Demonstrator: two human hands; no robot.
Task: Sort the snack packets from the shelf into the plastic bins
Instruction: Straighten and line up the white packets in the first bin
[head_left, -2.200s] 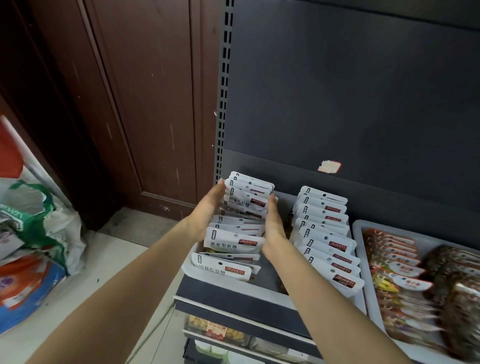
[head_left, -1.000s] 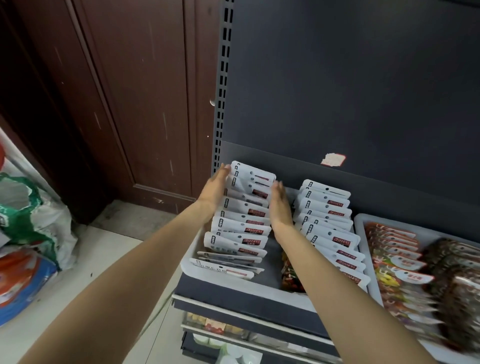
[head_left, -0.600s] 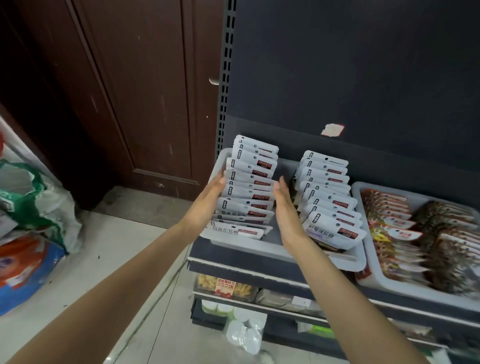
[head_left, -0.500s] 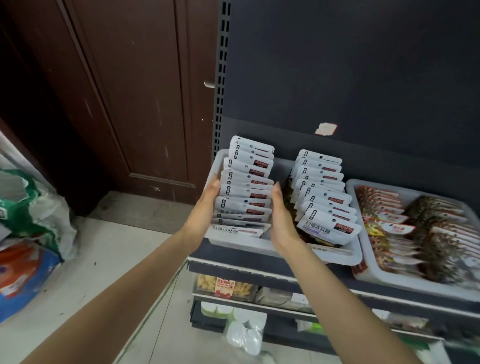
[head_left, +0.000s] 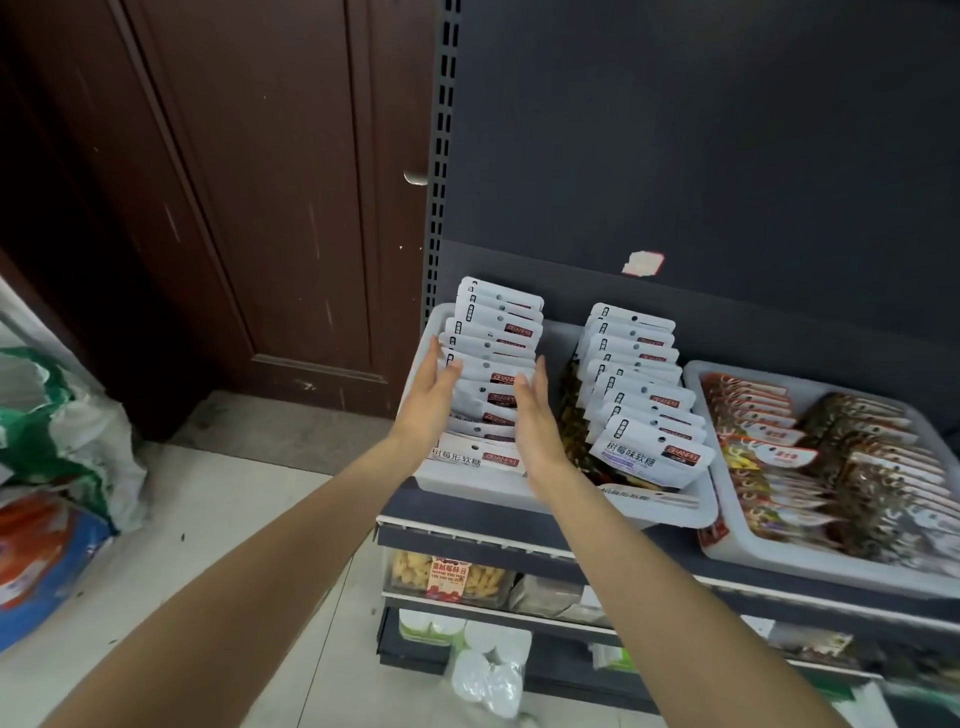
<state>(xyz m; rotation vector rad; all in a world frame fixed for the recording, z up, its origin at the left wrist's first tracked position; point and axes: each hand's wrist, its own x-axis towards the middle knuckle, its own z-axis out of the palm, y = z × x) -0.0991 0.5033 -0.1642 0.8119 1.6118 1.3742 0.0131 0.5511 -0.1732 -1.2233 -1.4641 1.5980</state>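
A white plastic bin (head_left: 670, 512) on the dark shelf holds two rows of white snack packets. The left row (head_left: 493, 338) stands between my hands; the right row (head_left: 636, 374) lies beside it, with dark packets under it. My left hand (head_left: 431, 405) has straight fingers against the left side of the left row. My right hand (head_left: 537, 421) has straight fingers along the row's right side. Neither hand grips a packet. A second white bin (head_left: 737, 551) to the right holds orange and brown packets (head_left: 769, 436).
A dark back panel (head_left: 701, 156) rises behind the bins. Lower shelves hold a snack box (head_left: 447, 574) and white wrapped goods (head_left: 488, 675). A brown wooden door (head_left: 260, 182) stands to the left. Bags (head_left: 57, 467) lie on the tiled floor at far left.
Both hands have slid from the far end of the left row towards its near end, flat against its sides. The view has pulled back and tilted down, showing the lower shelves.
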